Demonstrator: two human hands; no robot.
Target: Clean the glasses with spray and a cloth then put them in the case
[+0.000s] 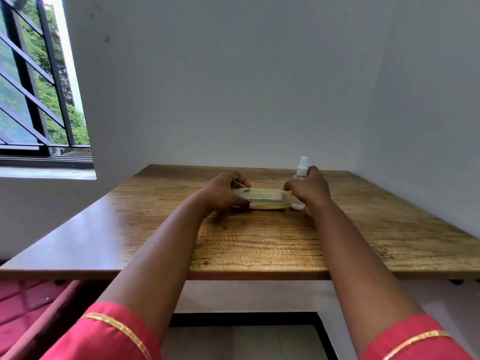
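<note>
While you sit at the wooden table [259, 242] that fills the middle of the frame, with the barred window [33, 87] in the upper left, both of your arms reach toward its far centre. Your left hand [223, 194] is curled over the left end of the translucent glasses case [262, 200], thumb on the near edge and fingers over the top, so it grips the case where it lies flat on the wood. Your right hand [309, 189] sits at the case's right end with fingers bent, but its back hides the tips; you cannot tell from here whether it holds the case, the spray bottle [301, 172] just behind it, or both. The bottle stands upright at centre right, its white nozzle above your knuckles. Neither the glasses nor a cloth can be made out; the case looks closed, and its contents are too blurred to read.

Watch the bottle: it stands so close to your right hand that, judging from here, a quick pull on the case could knock it over. Prying the lid unevenly could also make the case skid or spill whatever is inside.
</note>
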